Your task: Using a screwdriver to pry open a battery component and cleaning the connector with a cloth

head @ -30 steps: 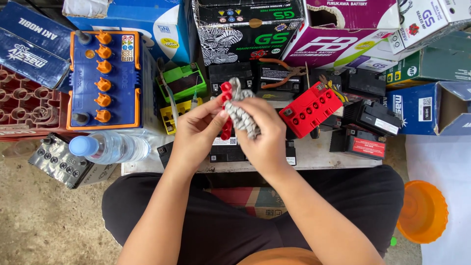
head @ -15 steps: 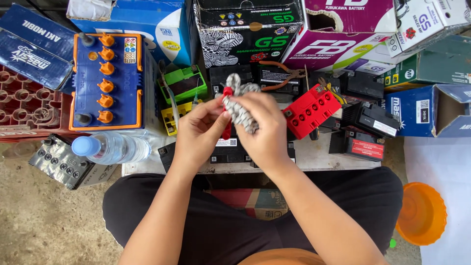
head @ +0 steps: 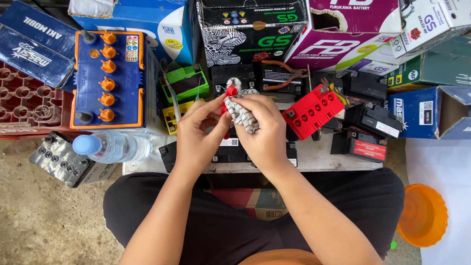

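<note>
My left hand (head: 198, 132) pinches a red plastic cap strip (head: 228, 92), most of it hidden behind fingers and cloth. My right hand (head: 262, 130) grips a grey-and-white patterned rag (head: 240, 114) wrapped against the strip. Both hands are held together above a black battery (head: 230, 149) lying on the low white table (head: 324, 157). A red-topped battery (head: 311, 110) sits just right of my right hand.
A large blue battery with orange caps (head: 108, 78) stands at left, a water bottle (head: 110, 146) lies before it. Small black batteries (head: 368, 127), pliers (head: 287, 73) and cardboard boxes (head: 250, 29) crowd the back. An orange bowl (head: 422, 213) sits on the ground at right.
The rag has slid over the red strip, covering more of it. Both hands have stayed together and shifted slightly downward.
</note>
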